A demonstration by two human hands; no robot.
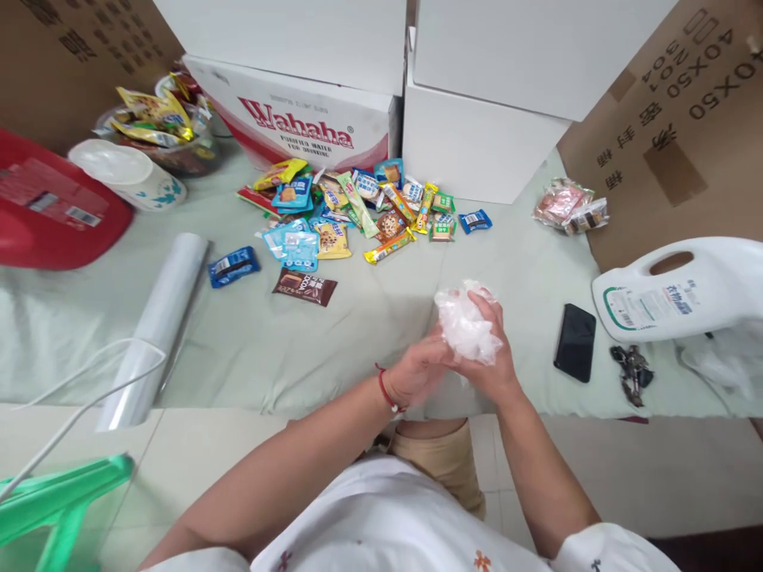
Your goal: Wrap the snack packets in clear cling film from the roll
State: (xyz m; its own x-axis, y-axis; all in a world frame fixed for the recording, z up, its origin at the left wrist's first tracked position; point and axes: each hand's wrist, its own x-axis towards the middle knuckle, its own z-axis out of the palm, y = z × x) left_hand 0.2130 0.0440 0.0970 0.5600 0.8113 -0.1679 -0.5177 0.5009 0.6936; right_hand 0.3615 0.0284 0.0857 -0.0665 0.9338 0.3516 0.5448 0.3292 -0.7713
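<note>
Over the front part of the cloth-covered table, both of my hands are closed around a crumpled clear plastic bag [468,326]. My left hand [423,361], with a red string bracelet at its wrist, grips the bag's lower left side. On its right side, the fingers of my right hand [494,365] wrap round it. Beyond the hands lies a pile of wrapped snacks [358,202] in many colours. Nearer to me are a brown cocoa packet [304,287] and a dark blue packet [234,266]. Some fingertips are hidden behind the plastic.
At left are a roll of clear film [158,326], a white cable [119,389], a paper cup [134,175] and a snack tub [160,131]. To the right lie a phone [575,342], keys [632,373] and a white detergent bottle [685,290]. Boxes [298,111] stand behind.
</note>
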